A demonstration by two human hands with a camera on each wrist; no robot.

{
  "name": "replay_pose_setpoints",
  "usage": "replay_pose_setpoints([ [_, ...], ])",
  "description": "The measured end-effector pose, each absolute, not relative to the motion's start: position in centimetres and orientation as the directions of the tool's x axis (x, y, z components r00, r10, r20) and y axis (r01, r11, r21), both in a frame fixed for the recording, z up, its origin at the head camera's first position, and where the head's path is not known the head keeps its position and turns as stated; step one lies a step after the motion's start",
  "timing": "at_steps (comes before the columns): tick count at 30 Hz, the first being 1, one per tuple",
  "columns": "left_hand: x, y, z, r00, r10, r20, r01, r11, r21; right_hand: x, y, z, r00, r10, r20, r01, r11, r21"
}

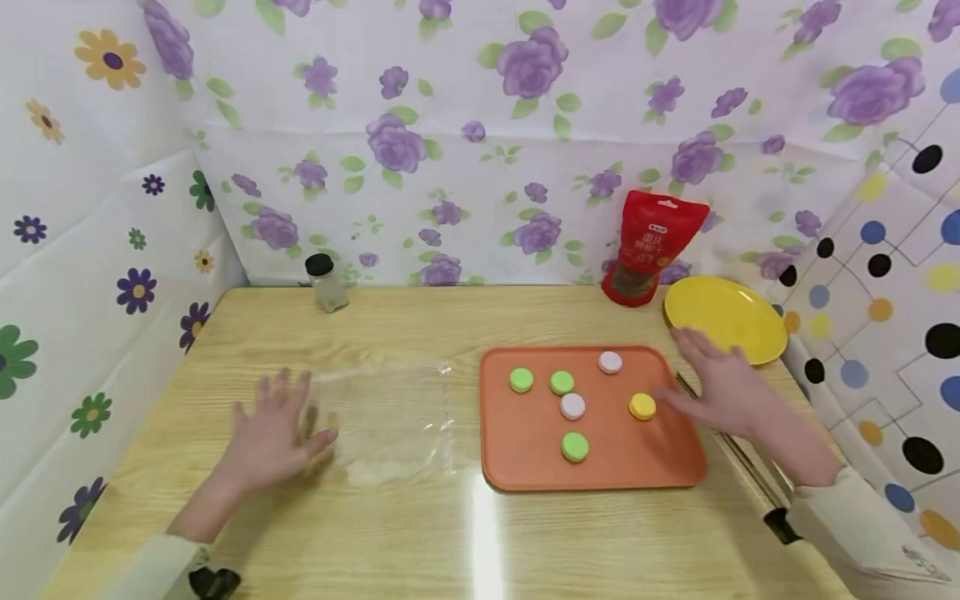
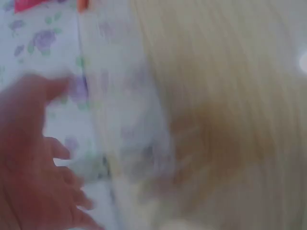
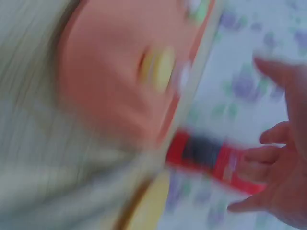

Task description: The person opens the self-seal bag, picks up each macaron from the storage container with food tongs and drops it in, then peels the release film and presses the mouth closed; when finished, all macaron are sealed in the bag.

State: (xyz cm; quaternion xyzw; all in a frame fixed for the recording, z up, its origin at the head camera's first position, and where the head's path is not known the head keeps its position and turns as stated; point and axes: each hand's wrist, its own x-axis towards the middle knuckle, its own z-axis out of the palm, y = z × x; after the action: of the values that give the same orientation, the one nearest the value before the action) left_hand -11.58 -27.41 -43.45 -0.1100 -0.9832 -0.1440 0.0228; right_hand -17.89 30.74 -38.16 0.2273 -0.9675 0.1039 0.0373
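The left hand (image 1: pixel 270 429) and right hand (image 1: pixel 723 387) were both wide and held nothing. The left was just beside some clear plastic (image 1: pixel 397 421) on the table (image 1: pixel 300 533). The right was by the right edge of an orange tray (image 1: pixel 517 458). The head view showed six round cookies (image 1: pixel 572 407) on it and most of a yellow plate (image 1: pixel 723 321); the blurry right wrist view showed fewer cookies and just the plate's edge.

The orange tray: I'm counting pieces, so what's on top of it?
On the orange tray sit three green pieces, two pale pieces and one yellow piece. Hidden in the head view: the bit of its right edge behind the right hand, and the surface beneath each piece.
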Motion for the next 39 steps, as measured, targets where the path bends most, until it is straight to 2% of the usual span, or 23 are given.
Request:
replay_pose_setpoints([
  [3, -12.0, -25.4, -44.5, -0.959, 0.243, 0.147, 0.280, 0.901, 0.332, -17.8, 25.8, -38.8, -0.791, -0.558, 0.253, -0.608, 0.764, -0.215],
  [5, -12.5, -24.0, -45.4, -0.952, 0.254, 0.173, 0.301, 0.883, 0.360, -17.7, 21.6, -39.3, -0.728, -0.626, 0.278, -0.683, 0.695, -0.226],
  [7, -12.9, -23.0, -46.2, -0.952, 0.258, 0.165, 0.302, 0.881, 0.365, -17.7, 16.9, -39.8, -0.677, -0.693, 0.247, -0.736, 0.643, -0.211],
  [11, -14.0, -22.1, -47.8, -0.946, 0.290, 0.146, 0.324, 0.882, 0.344, -18.5, 8.8, -41.4, -0.613, -0.784, 0.098, -0.790, 0.606, -0.094],
  [13, -14.5, -22.0, -48.3, -0.943, 0.307, 0.125, 0.332, 0.882, 0.335, -19.1, 5.9, -42.3, -0.625, -0.781, 0.001, -0.781, 0.624, -0.023],
  [16, -14.9, -22.2, -48.7, -0.943, 0.322, 0.081, 0.330, 0.884, 0.332, -19.8, 3.2, -43.6, -0.674, -0.725, -0.139, -0.735, 0.677, 0.033],
  [21, -14.9, -22.6, -49.0, -0.943, 0.330, 0.038, 0.322, 0.881, 0.347, -20.4, 1.5, -44.7, -0.704, -0.648, -0.291, -0.688, 0.724, 0.052],
  [39, -15.2, -22.1, -49.7, -0.959, 0.250, 0.131, 0.281, 0.888, 0.365, -20.6, 2.0, -44.5, -0.714, -0.646, -0.270, -0.683, 0.728, 0.066],
])
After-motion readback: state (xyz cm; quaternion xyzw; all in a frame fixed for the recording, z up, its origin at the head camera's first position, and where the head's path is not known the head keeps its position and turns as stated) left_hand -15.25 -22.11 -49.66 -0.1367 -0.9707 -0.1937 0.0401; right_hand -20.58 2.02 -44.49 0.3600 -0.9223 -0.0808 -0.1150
